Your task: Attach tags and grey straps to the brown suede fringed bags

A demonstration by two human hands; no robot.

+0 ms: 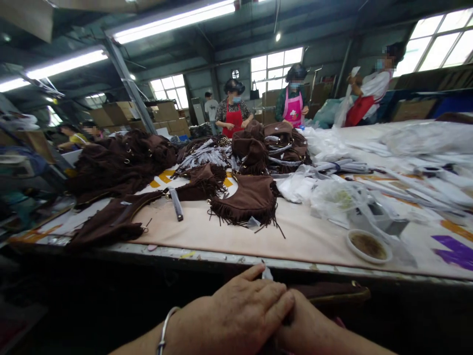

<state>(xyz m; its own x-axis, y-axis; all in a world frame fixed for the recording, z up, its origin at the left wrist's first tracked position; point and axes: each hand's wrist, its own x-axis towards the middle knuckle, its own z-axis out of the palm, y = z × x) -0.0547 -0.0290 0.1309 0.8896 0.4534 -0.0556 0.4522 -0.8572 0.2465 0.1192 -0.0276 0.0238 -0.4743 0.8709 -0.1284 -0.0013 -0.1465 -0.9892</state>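
My left hand (240,308), with a silver bangle at its wrist, is in front of me below the table edge. Its fingers bend down over my right hand (299,320), and what they close on is hidden. Most of my right hand's fingers are covered by the left. A small whitish scrap (267,272) shows by the left fingertips. Just beyond my right hand lies a brown piece with a gold-coloured zip edge (336,293), partly hidden. On the table ahead sits a brown fringed bag (246,197), apart from both hands.
Brown bags (118,158) are heaped at the left, and more (284,143) stand mid-table. A wrapped strap (176,203) lies nearer. Clear plastic bags (343,197) and a bowl of brown stuff (368,246) are on the right. Several people stand across the table (192,231).
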